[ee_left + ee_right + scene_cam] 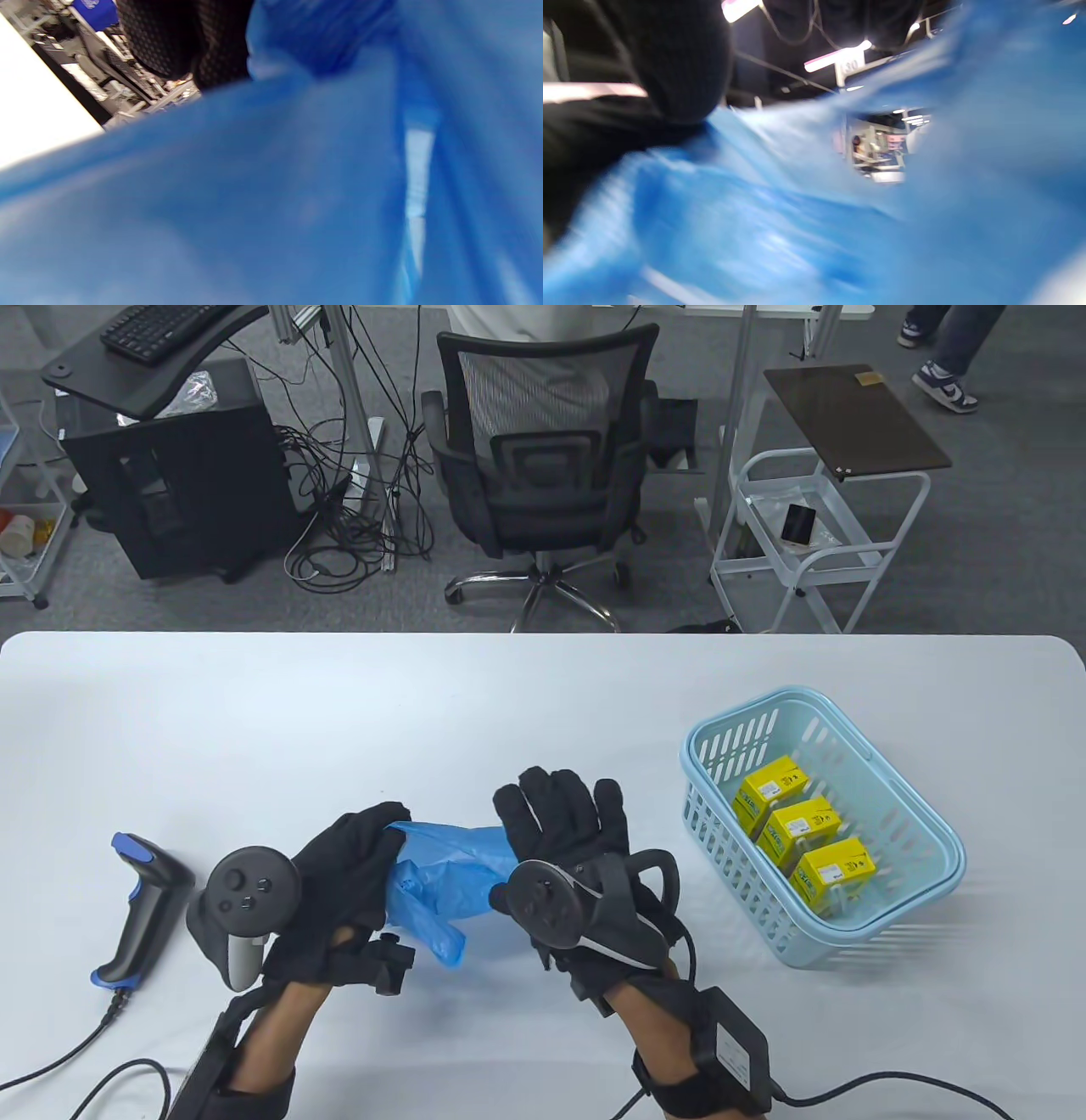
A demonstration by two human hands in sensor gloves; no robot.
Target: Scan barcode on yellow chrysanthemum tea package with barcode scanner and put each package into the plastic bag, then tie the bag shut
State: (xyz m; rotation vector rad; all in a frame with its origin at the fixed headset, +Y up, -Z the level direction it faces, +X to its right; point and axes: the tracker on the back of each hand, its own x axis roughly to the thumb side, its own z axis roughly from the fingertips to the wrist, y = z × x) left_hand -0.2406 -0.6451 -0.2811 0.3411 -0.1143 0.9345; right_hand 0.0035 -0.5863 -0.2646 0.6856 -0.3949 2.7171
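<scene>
Both hands are meeting low over the tabletop (339, 704): the left hand (348, 865) is curling round one end of the blue plastic bag (450, 869), while the right hand (568, 836) is lying with fingers straight on the other end. Three yellow tea packages (802, 831) are sitting in the light-blue basket (916, 848) (well right of the hands); the barcode scanner (140, 912) is lying at left. Blurred blue plastic bag (271, 190) is filling the left wrist view, dark gloved fingers (182, 38) hanging above. Blue film (840, 212) is likewise covering the right wrist view.

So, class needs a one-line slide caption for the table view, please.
Both hands hold a blue plastic bag; scanner lies left, three yellow tea packages wait in the basket.
</scene>
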